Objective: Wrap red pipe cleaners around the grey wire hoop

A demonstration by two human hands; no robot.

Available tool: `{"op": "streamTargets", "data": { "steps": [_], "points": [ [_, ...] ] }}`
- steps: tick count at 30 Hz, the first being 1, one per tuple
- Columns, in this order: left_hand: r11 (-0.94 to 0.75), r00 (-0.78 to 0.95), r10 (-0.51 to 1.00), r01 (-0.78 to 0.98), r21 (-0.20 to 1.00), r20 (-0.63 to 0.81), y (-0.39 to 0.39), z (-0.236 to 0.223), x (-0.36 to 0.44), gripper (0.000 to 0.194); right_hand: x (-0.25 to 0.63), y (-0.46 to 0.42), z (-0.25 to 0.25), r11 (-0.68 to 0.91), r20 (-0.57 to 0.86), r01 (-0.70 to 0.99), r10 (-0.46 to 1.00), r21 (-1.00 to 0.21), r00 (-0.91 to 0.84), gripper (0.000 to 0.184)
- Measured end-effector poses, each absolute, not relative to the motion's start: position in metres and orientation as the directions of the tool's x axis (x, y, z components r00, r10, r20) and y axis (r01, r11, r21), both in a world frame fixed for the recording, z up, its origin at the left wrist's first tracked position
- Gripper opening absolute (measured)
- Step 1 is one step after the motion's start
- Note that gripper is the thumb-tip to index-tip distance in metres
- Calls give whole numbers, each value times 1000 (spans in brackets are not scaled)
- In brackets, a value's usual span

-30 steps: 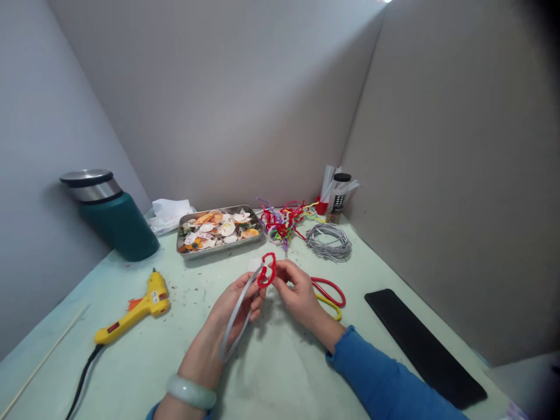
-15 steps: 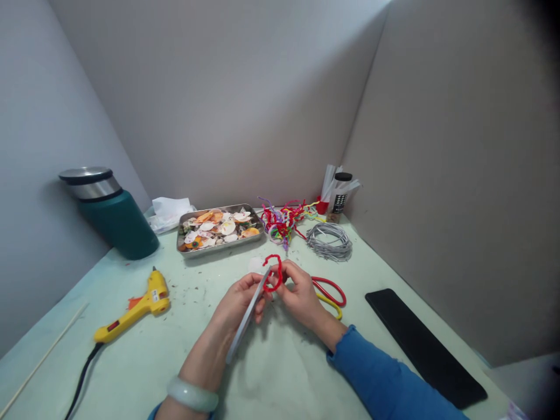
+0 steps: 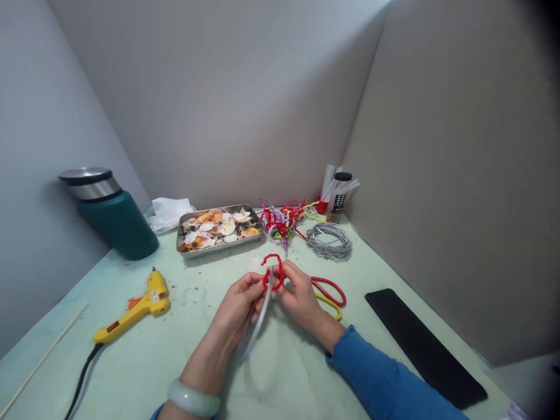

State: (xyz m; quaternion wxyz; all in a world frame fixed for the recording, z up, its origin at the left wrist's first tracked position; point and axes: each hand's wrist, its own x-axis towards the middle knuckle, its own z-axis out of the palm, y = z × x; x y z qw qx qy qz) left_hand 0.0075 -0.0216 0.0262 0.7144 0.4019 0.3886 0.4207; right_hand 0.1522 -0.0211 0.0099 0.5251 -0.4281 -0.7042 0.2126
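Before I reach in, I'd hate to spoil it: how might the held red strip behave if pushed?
The red strip probably bends easily, being so thin, yet seems stiff enough to hold a curve: its upper end stands free. Its fuzzy-looking surface is likely not slippery.

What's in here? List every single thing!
fuzzy strand: one, red, centre
band: one, grey, centre
flat piece: one, whitish, centre
handles: two, red and yellow, right
mat: one, black, right
wire coil: one, grey, back right
fuzzy tangle: one, multicoloured, back centre
jar: one, clear, back right
cup: one, red, back right
sticks: several, whitish, back right
tray: one, silver, back centre
shells: many, mixed, in tray
tissue: one bunch, white, back left
flask: one, teal, left
glue gun: one, yellow, left
cable: one, black, left
rod: one, cream, left
table: one, pale green, below
walls: three, grey, around
bangle: one, pale, front
sleeves: two, blue, front
left hand: one, bare, centre
right hand: one, bare, centre
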Motion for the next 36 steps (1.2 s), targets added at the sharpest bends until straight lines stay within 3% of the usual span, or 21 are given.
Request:
{"op": "streamTargets", "data": {
  "steps": [6, 14, 19, 24, 30, 36],
  "points": [
    [168, 234, 964, -159, 973, -128, -21, 28, 9, 25, 149, -21, 12, 388, 388, 112, 921, -915, -20, 13],
    [56, 144, 989, -72, 996, -45, -18, 29, 8, 24, 149, -16, 12, 275, 275, -22, 961, -961, -4, 15],
    [15, 108, 994, -88, 996, -5, -16, 28, 5, 22, 151, -18, 13, 2, 51, -156, 950, -988, -309, 29],
    [-21, 112, 993, -91, 996, 31, -15, 28, 3, 19, 155, -18, 15, -182, -56, -217, 872, -959, -486, 26],
    [-38, 151, 987, -71, 997, 48, -16, 30, 0, 19, 162, -11, 7, -172, -30, -217, 844, -961, -535, 22],
    [-48, 184, 982, 12, 999, 45, -18, 32, 0, 17, 162, -7, 6, 6, 41, -135, 965, -991, -257, 15]
  ]
}}
